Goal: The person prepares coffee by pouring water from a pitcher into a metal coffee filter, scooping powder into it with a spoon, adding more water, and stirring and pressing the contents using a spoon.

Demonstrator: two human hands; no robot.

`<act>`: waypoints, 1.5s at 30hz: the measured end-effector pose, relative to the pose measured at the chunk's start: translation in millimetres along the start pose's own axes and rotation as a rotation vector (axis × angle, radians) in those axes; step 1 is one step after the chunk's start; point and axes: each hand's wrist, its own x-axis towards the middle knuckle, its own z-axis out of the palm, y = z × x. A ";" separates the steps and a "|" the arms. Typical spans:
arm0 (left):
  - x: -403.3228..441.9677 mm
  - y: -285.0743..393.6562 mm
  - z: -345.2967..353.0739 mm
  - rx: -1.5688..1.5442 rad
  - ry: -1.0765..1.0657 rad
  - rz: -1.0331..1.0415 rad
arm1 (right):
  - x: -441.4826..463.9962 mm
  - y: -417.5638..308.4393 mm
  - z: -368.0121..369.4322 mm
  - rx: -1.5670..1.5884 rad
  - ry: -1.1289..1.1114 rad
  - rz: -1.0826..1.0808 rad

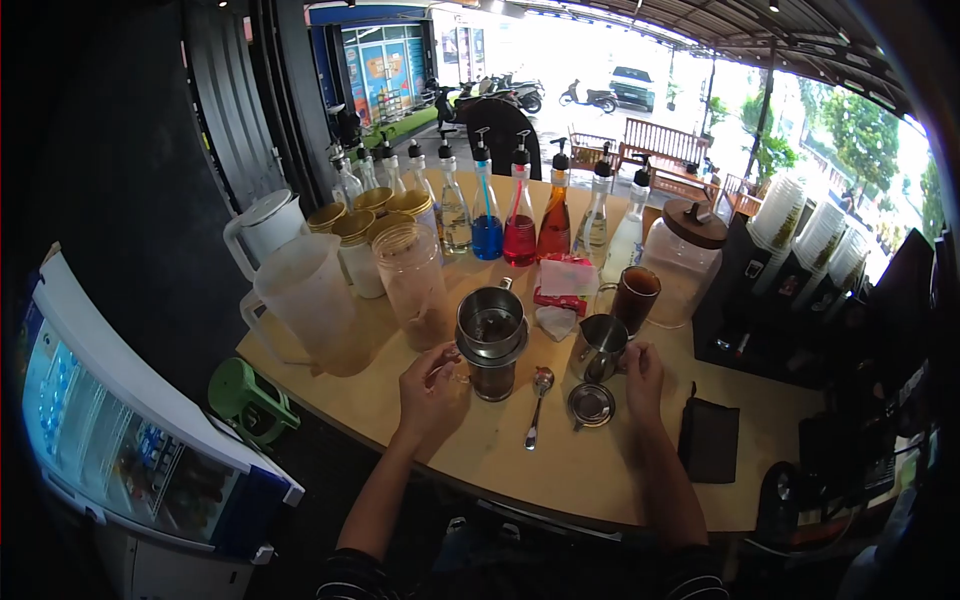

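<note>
Pale tan covers the tabletop [480, 450] curving in front of you, the biggest surface by your hands. Down to your left stands a white-framed cooler [150, 430] with bottles behind its glass door. At the far right of the tabletop, a black rack [735, 340] carries stacks of clear cups [778, 215]. On the left side you have a frosted pitcher [310, 290], and on the right a clear jar [685, 275] with a brown lid. An open clear jar [412, 285] stands nearer the middle, and a row of pump bottles lines the back, among them a blue one [487, 235], a red one [519, 240] and an amber one [554, 230].

Your left hand [435, 390] is partly curled right beside the steel drip filter [490, 325] and the glass mug [492, 382] under it; you cannot tell from here whether the fingers grip anything. Your right hand [643, 375] is loosely bent at the handle side of the steel jug [600, 350], and its hold is likewise unclear. That jug stands upright, just in front of a mug of brown liquid [636, 297].

Between your hands, the filter sits on top of the glass mug, left of centre. Smaller still, a spoon [537, 405] lies to the mug's right, and a round metal lid [592, 405] rests in front of the jug.
</note>
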 end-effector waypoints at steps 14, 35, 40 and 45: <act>31.4 65.8 13.3 0.130 -0.073 0.223 | -2.0 -8.7 -0.4 0.023 -0.039 -0.010; 41.9 51.0 9.2 0.048 -0.248 0.067 | 3.6 -3.4 -2.2 0.195 -0.022 0.058; 46.1 50.0 4.3 0.056 -0.309 0.009 | 10.3 -54.1 3.3 0.221 -0.008 0.013; 51.7 45.9 4.5 0.031 -0.326 0.052 | 27.3 -114.7 17.1 0.293 -0.203 -0.144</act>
